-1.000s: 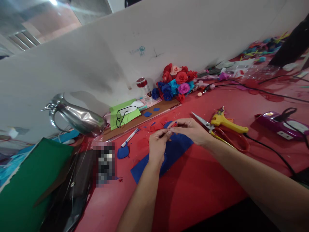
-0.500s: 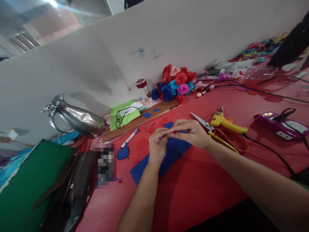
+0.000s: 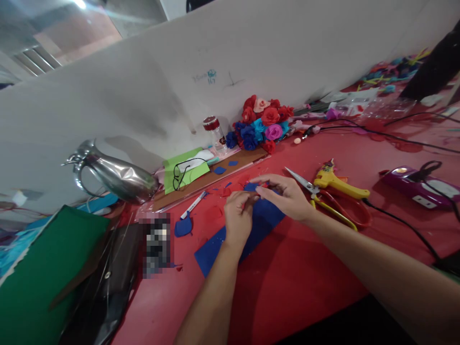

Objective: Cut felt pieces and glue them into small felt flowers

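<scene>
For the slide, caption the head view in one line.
Left hand and right hand meet over a blue felt strip on a red-covered craft table.

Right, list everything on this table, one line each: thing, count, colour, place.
table: one, red, under everything
blue sheet: one, blue, under the hands
paper flowers: a bunch, red, blue, pink, against the wall
scissors: one pair, red handles, right of the hands
glue gun: one, yellow, behind the scissors
jug: one, silver, far left, lying over
jar: one, clear with red lid, left of the flowers
pen: one, white, left of the hands
green board: one, green, near left corner
left hand: pinching a small piece, hidden
right hand: fingers meeting the left hand
</scene>
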Available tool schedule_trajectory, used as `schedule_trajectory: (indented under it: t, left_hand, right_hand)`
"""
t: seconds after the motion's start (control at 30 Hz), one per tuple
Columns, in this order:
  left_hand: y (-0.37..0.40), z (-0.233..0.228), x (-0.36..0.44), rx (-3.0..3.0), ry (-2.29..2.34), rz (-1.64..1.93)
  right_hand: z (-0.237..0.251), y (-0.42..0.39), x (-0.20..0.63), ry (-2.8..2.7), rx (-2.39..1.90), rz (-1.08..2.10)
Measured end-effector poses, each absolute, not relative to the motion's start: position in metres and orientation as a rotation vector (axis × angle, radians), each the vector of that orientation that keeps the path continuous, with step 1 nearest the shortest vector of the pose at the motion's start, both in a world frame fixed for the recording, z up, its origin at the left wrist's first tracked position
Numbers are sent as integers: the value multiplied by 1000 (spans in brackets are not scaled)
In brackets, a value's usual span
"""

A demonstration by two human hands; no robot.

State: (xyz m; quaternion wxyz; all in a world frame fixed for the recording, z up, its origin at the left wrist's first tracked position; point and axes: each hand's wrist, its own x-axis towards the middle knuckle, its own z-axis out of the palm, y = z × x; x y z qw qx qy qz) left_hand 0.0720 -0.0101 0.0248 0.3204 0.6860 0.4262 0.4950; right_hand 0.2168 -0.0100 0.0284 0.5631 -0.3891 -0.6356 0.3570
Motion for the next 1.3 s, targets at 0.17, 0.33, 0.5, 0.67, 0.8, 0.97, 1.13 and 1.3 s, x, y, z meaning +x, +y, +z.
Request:
schedule_trajectory:
  t: [0.17,0.33,0.5,0.67,0.8,0.97,1.13,1.3]
  left_hand:
    - [-10,24,75,1532,1060,1179]
    - [-9,22,75,1435,916,1141]
    - [-9,24,76,1390,865,1131]
    - [-10,24,77,1394,876,1135]
    - [-10,22,76,1432,933,1161]
    - [-9,21,76,1471,993,1178]
    - [-8,20,74,1449,1062,1205]
    - [-10,21,76,1454,1053,1199]
  right_hand:
    - [32,-8,218,-1454,-776,1111]
    - [35,-8,217,-1415,-713,1260]
    - [35,-7,218,-1402,-701,1262]
    - [33,-6,217,-1364,-694,1245]
    - [32,-6,217,-1345,-701,1256]
    - [32,-5,217,-1394,-749,1190]
    - [30,-4,218,-1475,-808,1101]
    - [30,-3,219,-1525,-836,971]
